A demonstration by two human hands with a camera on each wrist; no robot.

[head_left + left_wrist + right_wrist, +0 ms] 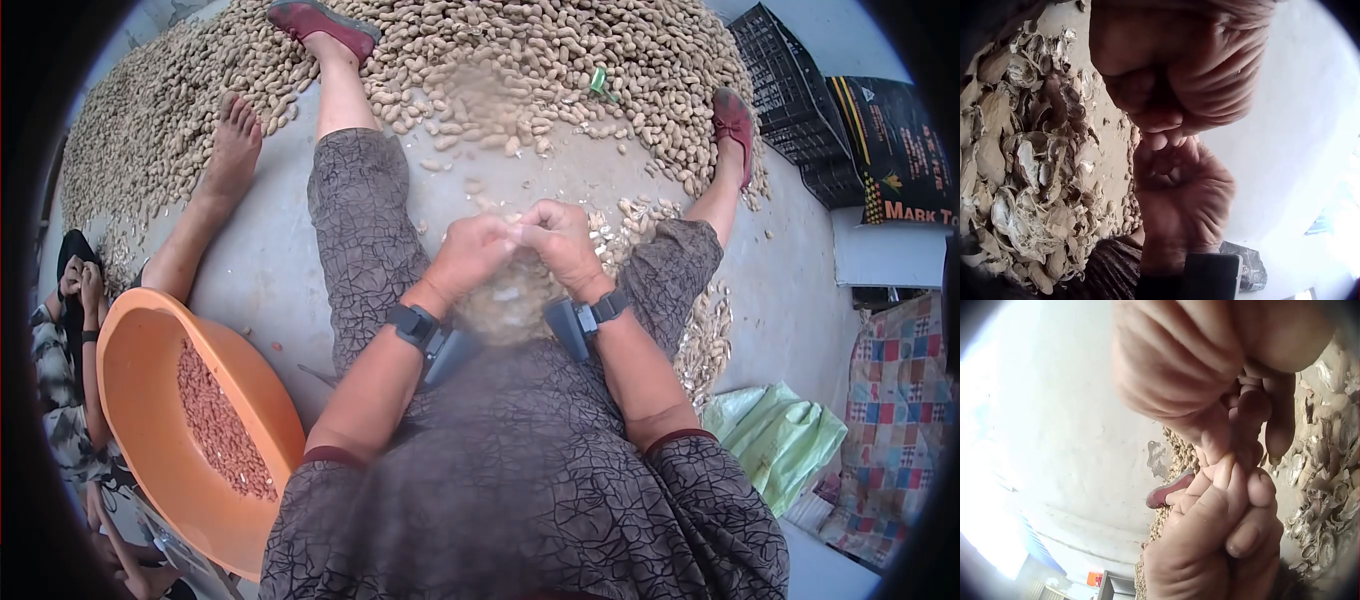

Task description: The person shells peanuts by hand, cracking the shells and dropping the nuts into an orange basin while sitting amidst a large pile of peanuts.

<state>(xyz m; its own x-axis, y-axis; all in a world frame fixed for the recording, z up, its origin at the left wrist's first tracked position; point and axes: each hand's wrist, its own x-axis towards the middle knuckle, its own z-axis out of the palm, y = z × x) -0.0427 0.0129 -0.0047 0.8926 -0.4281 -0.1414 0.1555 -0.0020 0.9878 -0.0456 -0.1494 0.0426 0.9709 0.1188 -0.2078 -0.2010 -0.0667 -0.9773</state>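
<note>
In the head view my left hand (470,256) and right hand (567,248) meet fingertip to fingertip between the spread legs. Both have their fingers curled, and they pinch a peanut together; the fingers hide nearly all of it. The right wrist view has the thumbs pressed close to each other, with a small yellowish edge showing between them. Beneath the hands lies a pile of broken peanut shells (1029,181), blurred in the head view. Beyond them spreads a large heap of unshelled peanuts (480,60) on the floor.
To the left, an orange basin (140,350) holds reddish peanut kernels (222,425). Another person's bare foot (235,135) is beside the heap. Black crates (790,100), a printed black bag (895,150) and a green sack (785,440) stand or lie on the right.
</note>
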